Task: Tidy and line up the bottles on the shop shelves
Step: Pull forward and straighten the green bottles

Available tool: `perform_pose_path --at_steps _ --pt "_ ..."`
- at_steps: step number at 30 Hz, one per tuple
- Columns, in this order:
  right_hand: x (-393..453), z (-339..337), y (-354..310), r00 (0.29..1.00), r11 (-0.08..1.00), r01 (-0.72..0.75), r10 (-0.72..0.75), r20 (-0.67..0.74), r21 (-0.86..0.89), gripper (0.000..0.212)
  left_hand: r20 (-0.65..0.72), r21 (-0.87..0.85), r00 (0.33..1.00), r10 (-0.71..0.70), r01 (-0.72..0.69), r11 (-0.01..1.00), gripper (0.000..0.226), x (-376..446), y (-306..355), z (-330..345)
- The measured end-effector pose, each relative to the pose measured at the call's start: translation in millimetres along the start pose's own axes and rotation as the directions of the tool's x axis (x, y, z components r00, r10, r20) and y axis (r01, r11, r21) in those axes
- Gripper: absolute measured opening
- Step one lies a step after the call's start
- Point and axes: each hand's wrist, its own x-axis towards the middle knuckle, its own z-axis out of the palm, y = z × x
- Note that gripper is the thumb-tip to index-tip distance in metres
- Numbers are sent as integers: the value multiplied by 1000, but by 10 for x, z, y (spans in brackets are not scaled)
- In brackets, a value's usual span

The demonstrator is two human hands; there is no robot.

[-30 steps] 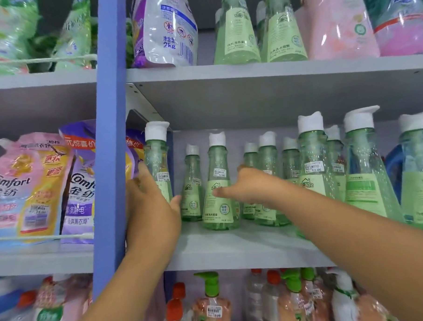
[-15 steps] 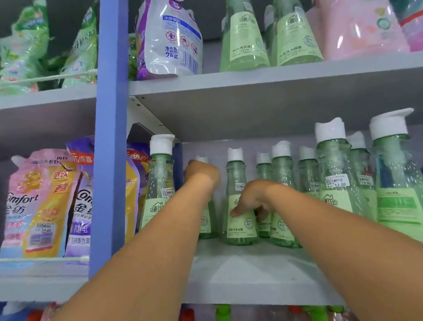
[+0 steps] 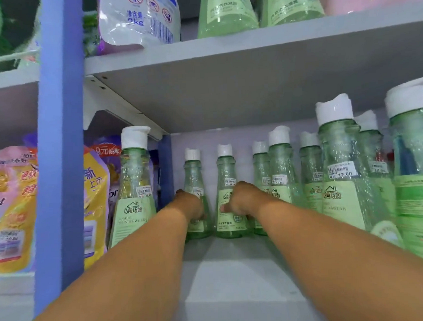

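Both arms stretched deep into the middle shelf [image 3: 235,275]. Left hand [image 3: 190,206] wrapped round the lower body of the back-row green bottle [image 3: 194,183] nearest the blue upright [image 3: 60,167], grip closed on it, bottle upright, its neck and white cap clear above the knuckles. Right hand [image 3: 243,201] against the neighbouring bottle [image 3: 226,184], fingers seemingly curled round its right flank, though hidden behind it. Both bottles standing at the rear wall, just beside each other. Taller bottle [image 3: 134,188] nearer the front at left, untouched.
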Motion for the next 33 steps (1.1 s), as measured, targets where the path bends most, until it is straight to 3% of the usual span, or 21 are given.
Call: perform_pose_path --at_steps 4,6,9,12,18,23,26,29,31,33 --pt "58 52 0 999 1000 -6 7 -50 30 77 -22 22 1000 17 -16 1000 81 -52 1 -31" --pt "84 78 -7 998 998 -11 15 -64 59 78 -29 -5 998 -54 54 999 95 -121 -19 -38" --pt "98 105 -22 999 997 -20 24 -43 75 85 -32 -199 994 -102 94 976 112 -78 -43 5" --pt "60 75 -41 999 997 -38 38 -2 62 92 -57 -306 991 -123 100 947 113 -46 -71 37" --pt "-259 26 -64 1000 999 -10 11 -13 53 79 -93 -379 996 -19 -17 925 69 -190 -119 4" --pt "-722 -397 11 982 977 18 22 -185 212 36 -111 -713 994 13 -89 696 70 -383 -180 -119" --pt "-907 -691 93 925 964 -42 137 -356 261 39 -95 -786 988 125 -152 599 70 -526 -118 -166" --pt "-989 -797 131 843 965 -198 258 -471 174 54 -61 -752 975 215 -186 632 50 -585 -10 -153" --pt "-946 -727 130 855 943 -325 326 -404 74 56 -45 -705 969 244 -204 679 33 -583 40 -125" --pt "-863 -595 188 881 927 -363 373 -289 92 53 -4 -676 964 266 -199 710 30 -592 36 -106"
